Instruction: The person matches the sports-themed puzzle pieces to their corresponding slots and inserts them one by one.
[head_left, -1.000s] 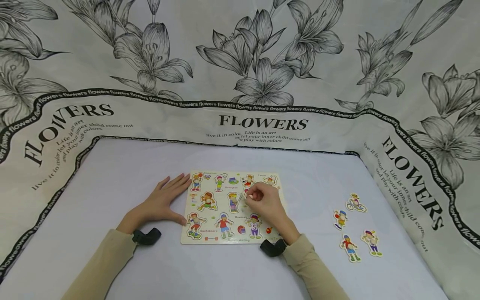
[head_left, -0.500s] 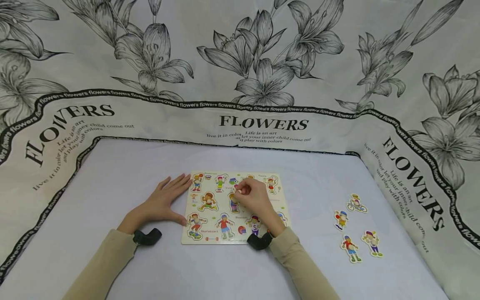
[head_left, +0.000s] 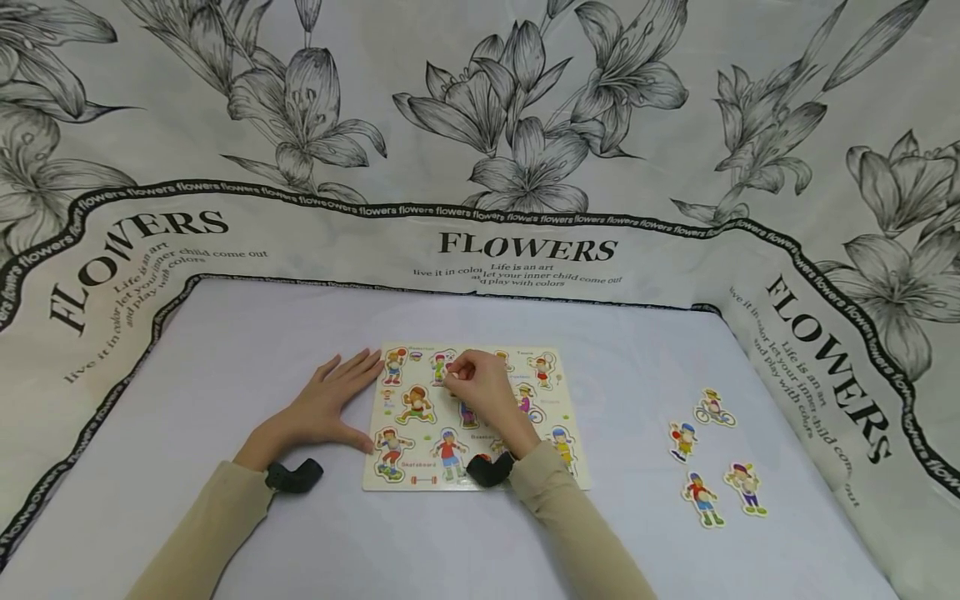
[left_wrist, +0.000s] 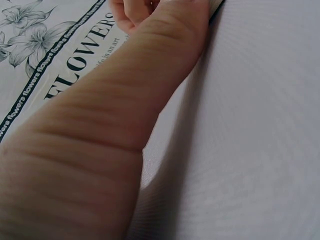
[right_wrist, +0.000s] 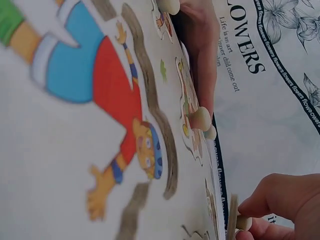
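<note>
A wooden puzzle board [head_left: 372, 482] with cartoon sports figures lies flat on the white table. My left hand [head_left: 326, 408] rests at its left edge, fingers and thumb spread; in the left wrist view mostly the wrist and thumb side show. Over the upper middle of the board, my right hand [head_left: 483, 392] pinches a knobbed puzzle piece [right_wrist: 232, 217] by its round knob. That piece stands edge-on in the right wrist view, so its picture is hidden. A runner piece [head_left: 416, 404] and a skateboarder piece [head_left: 390, 454] sit in the board's left part.
Several loose pieces lie on the table to the right: a cyclist [head_left: 714, 410], a ball player [head_left: 682, 442], a skater in red [head_left: 703, 500] and a figure in purple trousers [head_left: 746, 489]. A flower-printed cloth [head_left: 525, 179] stands around the table's back and sides.
My right hand has moved left across the board, from right of the middle to the volleyball figure near the top, still pinching the piece. My left hand has stayed put.
</note>
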